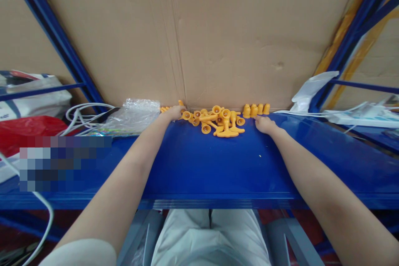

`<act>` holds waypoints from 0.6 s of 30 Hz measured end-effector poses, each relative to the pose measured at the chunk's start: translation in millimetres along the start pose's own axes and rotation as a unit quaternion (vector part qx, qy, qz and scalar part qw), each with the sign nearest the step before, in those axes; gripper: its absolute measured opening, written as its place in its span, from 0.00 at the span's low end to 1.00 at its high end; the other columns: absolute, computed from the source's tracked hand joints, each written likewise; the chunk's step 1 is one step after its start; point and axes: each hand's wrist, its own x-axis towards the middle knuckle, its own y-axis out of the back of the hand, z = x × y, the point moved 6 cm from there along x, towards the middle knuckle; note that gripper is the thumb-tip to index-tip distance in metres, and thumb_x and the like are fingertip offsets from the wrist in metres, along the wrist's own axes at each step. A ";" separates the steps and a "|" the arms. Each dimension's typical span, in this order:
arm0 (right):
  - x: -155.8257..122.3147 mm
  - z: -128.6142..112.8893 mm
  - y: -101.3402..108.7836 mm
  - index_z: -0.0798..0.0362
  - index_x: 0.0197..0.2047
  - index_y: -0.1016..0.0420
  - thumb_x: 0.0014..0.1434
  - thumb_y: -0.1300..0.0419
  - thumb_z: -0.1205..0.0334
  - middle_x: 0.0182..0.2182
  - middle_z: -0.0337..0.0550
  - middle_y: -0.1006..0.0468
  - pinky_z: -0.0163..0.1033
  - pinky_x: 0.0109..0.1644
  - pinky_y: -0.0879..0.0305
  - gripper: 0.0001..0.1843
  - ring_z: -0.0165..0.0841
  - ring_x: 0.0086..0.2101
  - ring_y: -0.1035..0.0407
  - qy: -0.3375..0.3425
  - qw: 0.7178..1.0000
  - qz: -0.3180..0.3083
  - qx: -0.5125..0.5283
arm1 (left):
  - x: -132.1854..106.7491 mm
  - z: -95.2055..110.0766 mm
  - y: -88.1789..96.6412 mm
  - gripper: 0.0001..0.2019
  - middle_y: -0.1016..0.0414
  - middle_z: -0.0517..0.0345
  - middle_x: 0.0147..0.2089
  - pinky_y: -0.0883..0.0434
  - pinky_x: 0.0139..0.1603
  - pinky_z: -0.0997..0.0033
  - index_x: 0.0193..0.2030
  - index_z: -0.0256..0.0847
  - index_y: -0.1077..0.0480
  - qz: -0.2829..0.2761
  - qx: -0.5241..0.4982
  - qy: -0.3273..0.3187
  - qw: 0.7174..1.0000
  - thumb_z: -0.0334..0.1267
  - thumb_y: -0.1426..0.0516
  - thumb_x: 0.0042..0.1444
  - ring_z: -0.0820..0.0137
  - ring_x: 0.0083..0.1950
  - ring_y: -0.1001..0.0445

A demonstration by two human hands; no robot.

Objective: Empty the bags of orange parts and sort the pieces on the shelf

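My left hand point(176, 112) reaches to the left end of a loose pile of yellow plastic parts point(226, 132). Its fingers are closed round a yellow plastic piece point(181, 102), whose tip sticks up above them. Several more yellow pieces point(164, 109) lie just left of that hand, partly hidden by it. The pile mixes bell-shaped ends, a ribbed stem and T-shaped handles. To the right, several small yellow cups point(266, 109) stand upside down by the cardboard. My right hand point(264, 124) has its fingers closed at the base of the front yellow cup point(254, 111).
The blue tabletop point(212, 170) meets a cardboard wall point(237, 37) behind. Clear plastic bags point(134, 114), white cables point(90, 110) and a red bag point(31, 129) lie at left. A white power strip point(361, 118) and white wrapping point(311, 91) are at right, beside blue frame posts.
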 end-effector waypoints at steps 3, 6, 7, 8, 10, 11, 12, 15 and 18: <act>0.7 0.1 -0.3 0.51 0.70 0.34 0.68 0.59 0.65 0.66 0.54 0.31 0.60 0.64 0.37 0.31 0.51 0.64 0.36 0.003 1.000 -0.002 -0.002 | 3.3 -0.4 -2.5 0.21 0.21 0.49 0.59 0.30 0.61 0.71 0.55 0.40 0.24 0.003 -0.029 0.005 1.000 0.31 0.44 0.55 0.63 0.62 0.24; 0.9 0.0 -0.4 0.51 0.69 0.33 0.68 0.59 0.65 0.67 0.53 0.31 0.60 0.64 0.36 0.30 0.51 0.64 0.36 0.006 1.000 -0.005 -0.008 | 5.9 -5.5 0.3 0.23 0.20 0.50 0.59 0.29 0.61 0.69 0.56 0.41 0.24 0.040 -0.067 0.029 0.997 0.30 0.43 0.51 0.61 0.62 0.24; 0.7 -0.1 -0.4 0.50 0.69 0.33 0.68 0.59 0.65 0.67 0.53 0.32 0.60 0.64 0.36 0.30 0.50 0.65 0.36 0.006 1.000 -0.006 -0.009 | 6.4 -8.3 1.2 0.24 0.20 0.51 0.58 0.28 0.61 0.68 0.56 0.41 0.24 0.053 -0.082 0.041 0.994 0.30 0.42 0.50 0.59 0.61 0.23; 0.4 -0.3 -0.3 0.51 0.69 0.33 0.68 0.59 0.65 0.67 0.53 0.32 0.60 0.64 0.37 0.30 0.50 0.65 0.36 0.006 1.000 -0.007 -0.010 | 6.8 -11.2 1.7 0.25 0.20 0.51 0.58 0.27 0.60 0.68 0.56 0.40 0.24 0.063 -0.095 0.053 0.992 0.30 0.42 0.49 0.58 0.60 0.23; -0.4 -0.9 0.0 0.52 0.69 0.34 0.68 0.59 0.65 0.68 0.54 0.33 0.60 0.65 0.37 0.30 0.51 0.65 0.37 0.007 1.000 -0.009 -0.009 | 7.2 -15.2 0.4 0.26 0.19 0.50 0.56 0.26 0.58 0.66 0.57 0.38 0.24 0.071 -0.116 0.067 0.988 0.31 0.42 0.49 0.57 0.58 0.21; -0.8 -1.2 0.3 0.53 0.70 0.34 0.68 0.60 0.65 0.68 0.55 0.33 0.60 0.65 0.38 0.31 0.51 0.65 0.37 0.008 1.000 -0.009 -0.008 | 7.4 -15.8 -1.2 0.27 0.19 0.49 0.56 0.25 0.58 0.66 0.58 0.36 0.25 0.070 -0.121 0.066 0.988 0.31 0.42 0.49 0.57 0.57 0.21; -1.3 -1.6 0.5 0.54 0.70 0.35 0.68 0.60 0.65 0.68 0.55 0.33 0.60 0.66 0.38 0.31 0.51 0.65 0.37 0.008 1.000 -0.010 -0.008 | 7.6 -15.1 -3.2 0.27 0.19 0.48 0.56 0.26 0.58 0.66 0.59 0.35 0.26 0.066 -0.122 0.060 0.989 0.32 0.42 0.49 0.57 0.57 0.21; -2.0 -2.0 1.1 0.53 0.70 0.34 0.68 0.60 0.65 0.68 0.55 0.34 0.60 0.66 0.38 0.30 0.51 0.65 0.37 0.006 1.000 -0.011 -0.007 | 7.3 -7.5 -9.2 0.25 0.21 0.46 0.59 0.28 0.60 0.69 0.59 0.34 0.26 0.050 -0.092 0.019 0.994 0.33 0.43 0.53 0.59 0.59 0.23; -1.7 -2.0 1.7 0.52 0.69 0.33 0.68 0.60 0.65 0.69 0.53 0.34 0.60 0.65 0.37 0.30 0.50 0.65 0.37 0.008 1.000 -0.005 -0.006 | 3.7 -0.1 -9.4 0.20 0.23 0.47 0.60 0.29 0.60 0.70 0.57 0.39 0.25 0.048 -0.024 0.004 0.999 0.36 0.45 0.57 0.62 0.60 0.24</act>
